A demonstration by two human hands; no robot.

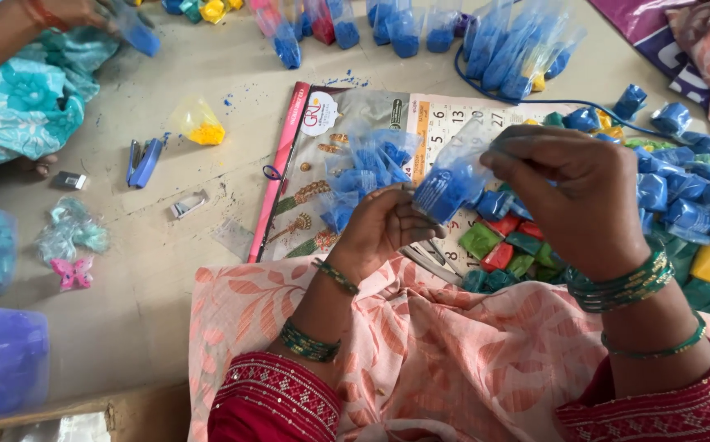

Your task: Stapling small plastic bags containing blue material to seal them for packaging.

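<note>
Seen from above, 2 hands meet over a calendar sheet (453,115): the left hand (384,229) and right hand (572,192) pinch a small clear packet of blue powder (445,190). A blue stapler (144,162) lies on the floor, well apart to the left.

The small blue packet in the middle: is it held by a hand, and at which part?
Yes. Both hands hold the blue packet: the left hand grips its filled lower end, and the right hand pinches its clear upper part.

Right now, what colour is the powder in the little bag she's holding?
Blue powder, in the clear bag; head view.
</note>
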